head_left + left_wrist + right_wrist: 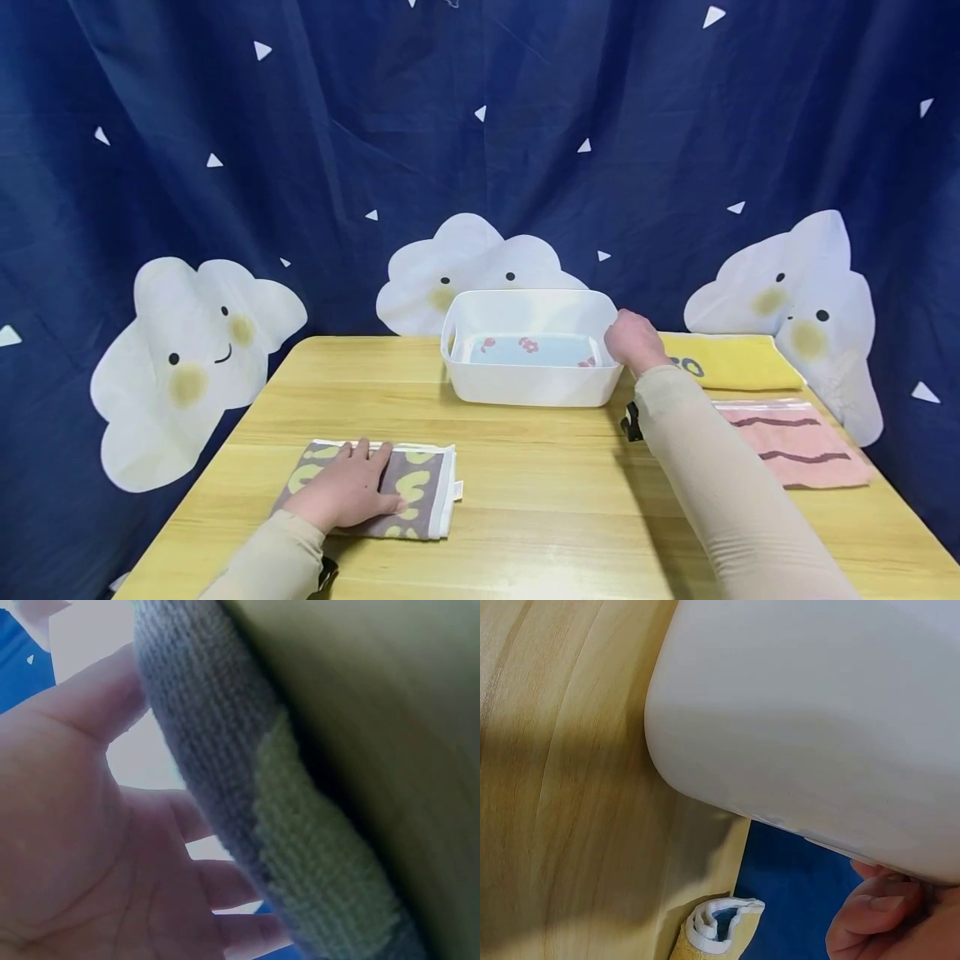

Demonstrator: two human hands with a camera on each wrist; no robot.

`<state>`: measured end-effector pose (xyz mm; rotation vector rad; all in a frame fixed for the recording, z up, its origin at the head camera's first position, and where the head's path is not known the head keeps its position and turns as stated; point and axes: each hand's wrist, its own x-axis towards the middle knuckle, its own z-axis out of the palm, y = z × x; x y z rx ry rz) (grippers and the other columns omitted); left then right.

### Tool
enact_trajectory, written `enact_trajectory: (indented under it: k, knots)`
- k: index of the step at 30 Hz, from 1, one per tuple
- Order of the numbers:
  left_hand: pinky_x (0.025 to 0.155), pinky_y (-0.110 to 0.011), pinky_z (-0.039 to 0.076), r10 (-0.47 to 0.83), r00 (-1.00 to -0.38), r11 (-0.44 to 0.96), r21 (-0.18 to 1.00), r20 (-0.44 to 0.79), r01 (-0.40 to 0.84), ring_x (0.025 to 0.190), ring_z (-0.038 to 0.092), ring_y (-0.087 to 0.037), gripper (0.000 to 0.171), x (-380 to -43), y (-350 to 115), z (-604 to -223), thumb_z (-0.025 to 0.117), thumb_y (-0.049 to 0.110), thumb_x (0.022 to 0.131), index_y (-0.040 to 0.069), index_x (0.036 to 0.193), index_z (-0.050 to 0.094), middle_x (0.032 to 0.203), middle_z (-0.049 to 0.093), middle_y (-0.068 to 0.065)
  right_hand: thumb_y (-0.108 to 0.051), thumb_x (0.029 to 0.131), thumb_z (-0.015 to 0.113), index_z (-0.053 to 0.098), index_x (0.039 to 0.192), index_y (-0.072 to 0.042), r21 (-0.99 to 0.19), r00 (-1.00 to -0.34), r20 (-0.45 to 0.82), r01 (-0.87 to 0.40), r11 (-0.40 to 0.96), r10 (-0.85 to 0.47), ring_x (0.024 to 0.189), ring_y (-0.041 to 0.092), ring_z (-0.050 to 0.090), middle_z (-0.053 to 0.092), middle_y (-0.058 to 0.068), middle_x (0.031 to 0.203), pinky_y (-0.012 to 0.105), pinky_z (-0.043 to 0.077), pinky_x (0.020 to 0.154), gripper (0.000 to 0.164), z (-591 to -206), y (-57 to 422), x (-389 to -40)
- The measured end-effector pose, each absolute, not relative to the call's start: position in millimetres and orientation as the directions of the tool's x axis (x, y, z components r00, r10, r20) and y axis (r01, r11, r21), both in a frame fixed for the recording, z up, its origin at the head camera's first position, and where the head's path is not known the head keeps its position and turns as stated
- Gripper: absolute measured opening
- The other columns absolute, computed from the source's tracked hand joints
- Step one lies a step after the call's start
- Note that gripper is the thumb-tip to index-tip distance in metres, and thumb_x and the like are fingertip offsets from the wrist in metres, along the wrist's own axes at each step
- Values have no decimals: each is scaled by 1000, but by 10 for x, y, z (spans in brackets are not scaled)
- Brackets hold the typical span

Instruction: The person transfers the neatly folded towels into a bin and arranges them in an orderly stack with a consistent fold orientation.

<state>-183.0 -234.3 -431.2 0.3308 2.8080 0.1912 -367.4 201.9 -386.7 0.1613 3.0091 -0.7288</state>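
My left hand [351,490] lies with spread fingers on a folded grey-brown towel [416,492] with yellow shapes and a white border, at the table's front left. In the left wrist view the towel's thick folded edge [225,772] runs past the palm and straight fingers. At the back centre stands a white plastic basket [536,387] with a handle hole in its left end. My right hand [636,340] grips the basket's right end, its fingers curled at the rim in the right wrist view. Inside the basket lies a light blue cloth [502,352] with pink flower shapes.
A folded yellow towel [738,362] lies at the back right of the wooden table [540,483], with a pink towel [810,446] with dark wavy stripes in front of it. A dark blue curtain [420,125] with white clouds hangs behind the table.
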Motion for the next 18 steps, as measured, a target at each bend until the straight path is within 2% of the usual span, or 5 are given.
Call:
enact_trajectory:
  k: [18]
  knots:
    - [106,-63,36,254,-929,967,87,-268,239,136,33,-58,93,-1963,-1768,-4371,66,65,87,2,151,43,150,36,-36,-4,99,36,50,128,12,-478,-993,-59,114,871,98,103,38,55,58,29,120,54,45,100,37,-3856,2006,-3650]
